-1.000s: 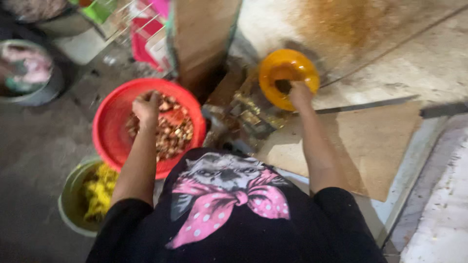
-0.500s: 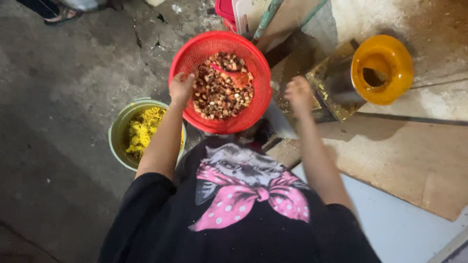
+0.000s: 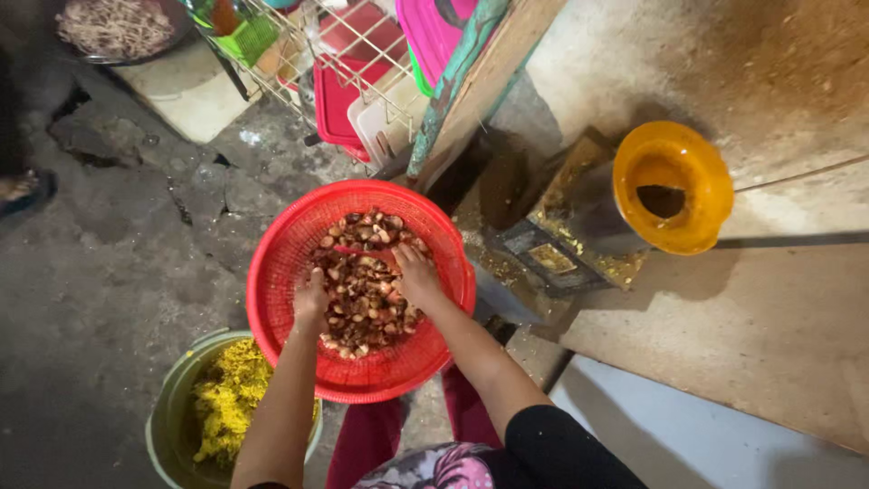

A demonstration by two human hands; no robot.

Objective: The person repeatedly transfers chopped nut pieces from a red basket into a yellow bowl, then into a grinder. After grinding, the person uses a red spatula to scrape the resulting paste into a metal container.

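Note:
A round red plastic basket [image 3: 281,244] stands on the ground in the middle, holding a heap of brown and pale chopped pieces [image 3: 362,272]. My left hand [image 3: 310,301] rests in the left side of the heap, fingers curled into the pieces. My right hand [image 3: 417,273] lies on the right side of the heap, fingers spread and pressing down among the pieces. Whether either hand has pieces closed inside it cannot be told.
A green bucket [image 3: 167,421] with yellow ground matter [image 3: 226,398] sits at lower left. An orange funnel [image 3: 672,186] tops a dusty grinder at right, above a brown board [image 3: 751,335]. A wire rack [image 3: 344,63] with pink lids stands behind. Someone's foot [image 3: 18,186] is at far left.
My right hand has come off the grinder side and into the red basket. My left hand has moved from the rim into the heap. The view has moved closer.

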